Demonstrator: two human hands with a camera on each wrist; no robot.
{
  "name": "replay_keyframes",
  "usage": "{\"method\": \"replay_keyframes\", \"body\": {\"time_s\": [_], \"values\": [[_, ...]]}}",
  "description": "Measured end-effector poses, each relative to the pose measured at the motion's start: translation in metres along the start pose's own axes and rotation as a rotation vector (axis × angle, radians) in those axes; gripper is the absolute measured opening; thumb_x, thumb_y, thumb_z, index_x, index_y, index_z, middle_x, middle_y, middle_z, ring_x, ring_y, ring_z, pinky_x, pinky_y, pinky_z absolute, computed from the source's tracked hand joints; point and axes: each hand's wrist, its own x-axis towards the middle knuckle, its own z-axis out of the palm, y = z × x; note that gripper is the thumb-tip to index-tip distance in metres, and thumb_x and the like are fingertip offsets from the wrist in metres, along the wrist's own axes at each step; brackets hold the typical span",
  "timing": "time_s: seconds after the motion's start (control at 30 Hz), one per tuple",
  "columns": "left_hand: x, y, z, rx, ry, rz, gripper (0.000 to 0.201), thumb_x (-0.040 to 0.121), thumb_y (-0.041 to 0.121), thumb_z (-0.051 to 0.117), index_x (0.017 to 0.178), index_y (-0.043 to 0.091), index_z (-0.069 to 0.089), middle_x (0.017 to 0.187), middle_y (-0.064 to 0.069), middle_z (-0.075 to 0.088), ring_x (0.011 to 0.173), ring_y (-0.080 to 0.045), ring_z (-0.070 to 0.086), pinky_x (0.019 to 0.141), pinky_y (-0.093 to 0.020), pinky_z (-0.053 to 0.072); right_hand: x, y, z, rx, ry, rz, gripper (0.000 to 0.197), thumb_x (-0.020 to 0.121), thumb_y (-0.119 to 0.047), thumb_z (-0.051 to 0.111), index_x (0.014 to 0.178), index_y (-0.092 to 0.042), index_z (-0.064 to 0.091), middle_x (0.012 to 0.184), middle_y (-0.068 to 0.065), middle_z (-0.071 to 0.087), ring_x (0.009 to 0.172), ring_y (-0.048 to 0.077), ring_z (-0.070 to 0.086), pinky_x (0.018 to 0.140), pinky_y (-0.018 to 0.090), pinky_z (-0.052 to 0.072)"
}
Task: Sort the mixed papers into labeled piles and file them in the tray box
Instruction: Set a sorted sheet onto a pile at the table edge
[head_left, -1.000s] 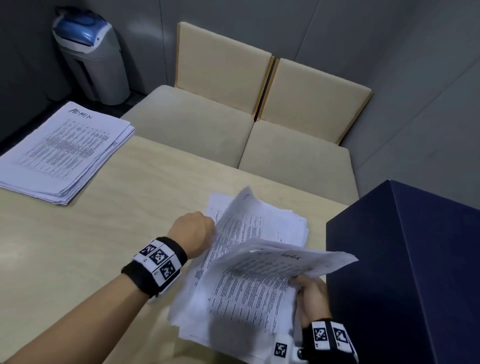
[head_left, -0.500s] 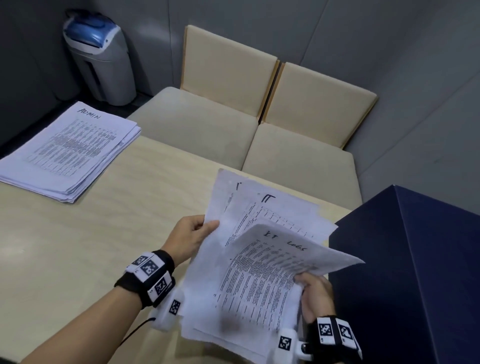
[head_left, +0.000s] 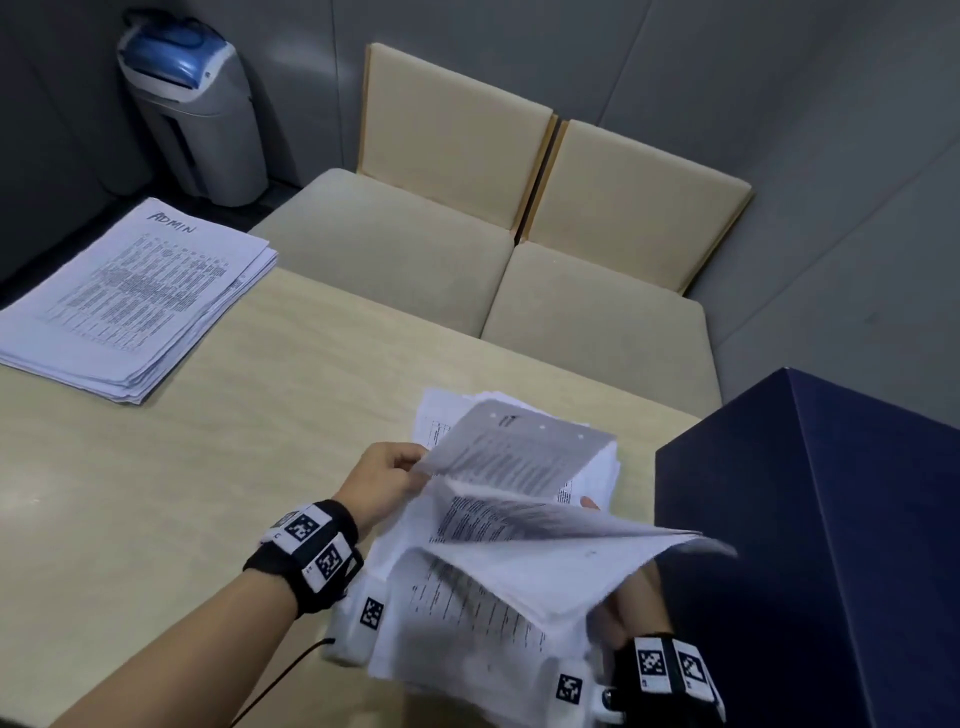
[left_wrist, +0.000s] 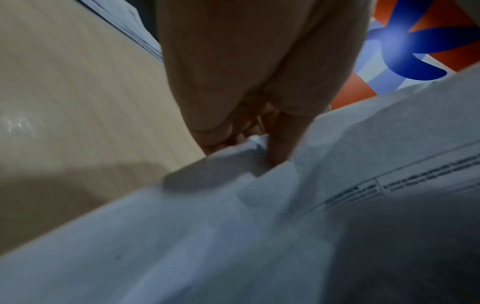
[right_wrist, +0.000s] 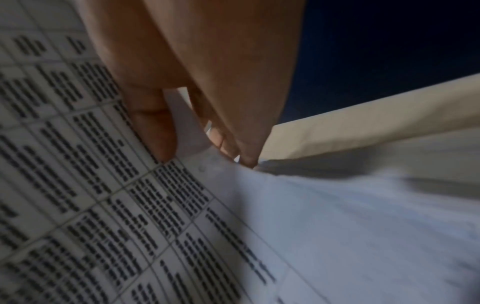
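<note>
A loose stack of mixed printed papers (head_left: 467, 613) lies on the table's near right part. My left hand (head_left: 387, 480) pinches the left edge of a punched sheet (head_left: 524, 452) lifted off the stack; the left wrist view shows its fingers (left_wrist: 280, 133) on a paper corner. My right hand (head_left: 628, 597), mostly hidden under lifted sheets (head_left: 571, 540), holds them at their right edge; the right wrist view has its thumb (right_wrist: 153, 123) and fingers pinching a table-printed sheet (right_wrist: 103, 205). A pile labelled ADMIN (head_left: 130, 301) rests at the far left. The dark blue tray box (head_left: 810, 545) stands to the right.
Two beige cushioned seats (head_left: 467, 249) sit beyond the wooden table (head_left: 182, 493). A grey bin with a blue lid (head_left: 192, 104) stands in the far left corner. Grey walls close off the back and right.
The sheets held upright half a second ago have tipped down toward the stack. My left hand still pinches the left edge, and the right hand's sheets have fanned flatter.
</note>
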Motion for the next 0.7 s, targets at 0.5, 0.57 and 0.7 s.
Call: {"method": "replay_keyframes", "body": {"time_s": [0.5, 0.57, 0.7], "values": [[0.012, -0.014, -0.004, 0.816, 0.25, -0.096, 0.042, 0.09, 0.046, 0.063, 0.062, 0.017, 0.049, 0.061, 0.002, 0.055, 0.06, -0.019, 0.054, 0.054, -0.027, 0.036, 0.014, 0.019, 0.006, 0.068, -0.058, -0.108, 0.023, 0.076, 0.007, 0.059, 0.097, 0.001, 0.067, 0.099, 0.027, 0.069, 0.096, 0.044, 0.065, 0.077, 0.049, 0.056], [0.013, -0.013, -0.002, 0.987, 0.234, -0.041, 0.04, 0.094, 0.038, 0.057, 0.061, 0.016, 0.048, 0.062, 0.0, 0.053, 0.065, -0.025, 0.057, 0.056, -0.027, 0.037, 0.016, 0.018, 0.005, 0.076, -0.045, -0.102, 0.012, 0.075, 0.006, 0.058, 0.084, 0.002, 0.065, 0.091, 0.019, 0.069, 0.092, 0.038, 0.062, 0.077, 0.043, 0.052], [0.008, 0.002, 0.003, 1.363, 0.23, 0.097, 0.043, 0.103, 0.039, 0.034, 0.098, 0.011, 0.066, 0.099, -0.009, 0.068, 0.091, -0.03, 0.066, 0.07, -0.031, 0.045, 0.023, 0.015, 0.004, 0.18, -0.078, 0.005, 0.056, 0.041, -0.01, 0.065, 0.096, -0.001, 0.066, 0.108, 0.012, 0.066, 0.099, 0.019, 0.061, 0.074, 0.034, 0.047]]}}
